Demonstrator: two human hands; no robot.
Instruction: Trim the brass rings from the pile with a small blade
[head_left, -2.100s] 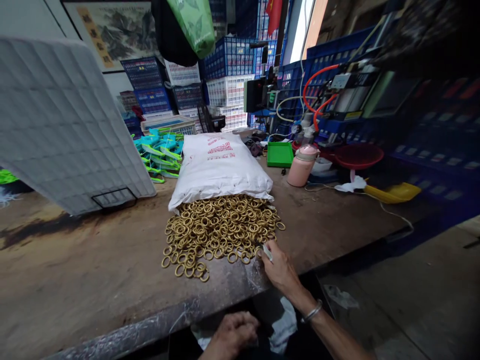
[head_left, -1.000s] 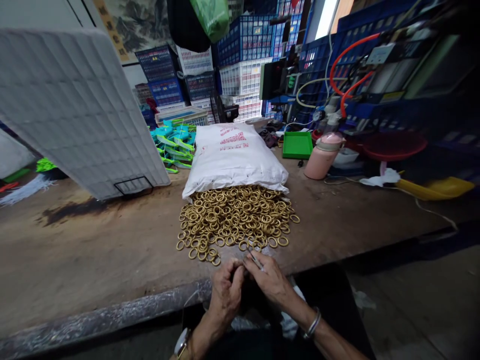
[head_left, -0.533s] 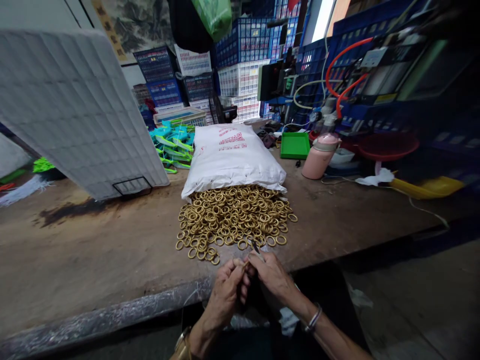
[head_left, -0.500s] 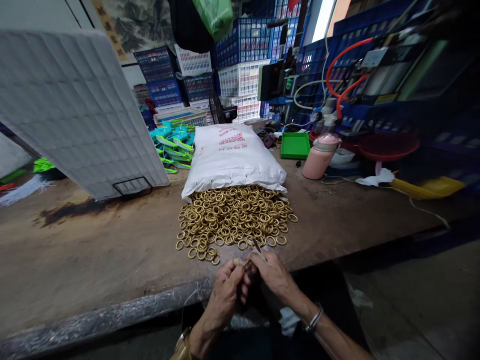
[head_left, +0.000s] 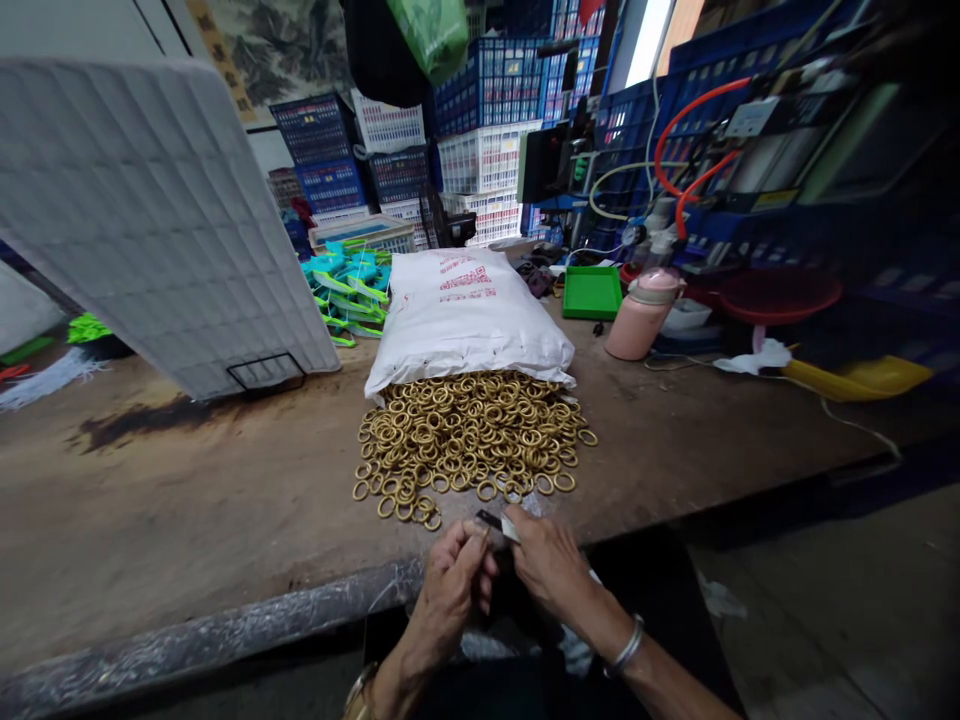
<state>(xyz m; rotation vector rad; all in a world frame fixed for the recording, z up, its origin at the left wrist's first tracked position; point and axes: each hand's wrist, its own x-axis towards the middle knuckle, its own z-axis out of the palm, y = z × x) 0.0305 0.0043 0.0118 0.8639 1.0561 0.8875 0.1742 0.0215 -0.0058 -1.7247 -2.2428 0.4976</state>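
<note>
Tool (head_left: 495, 522) swung leftward, pinched by right hand (head_left: 551, 562); left hand (head_left: 451, 580) pressed together near table edge (head_left: 225, 618).

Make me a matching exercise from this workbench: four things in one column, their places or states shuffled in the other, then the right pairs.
Things
1. Pink bottle
2. Right hand
3. Green tray
4. Gold rings

Places or states
A. Heaped at the near end of the white sack
B. Lying flat, open side up
C. Holding a small tool with a dark tip
D. Standing upright, lid on

Right pairs
1-D, 2-C, 3-B, 4-A
</note>
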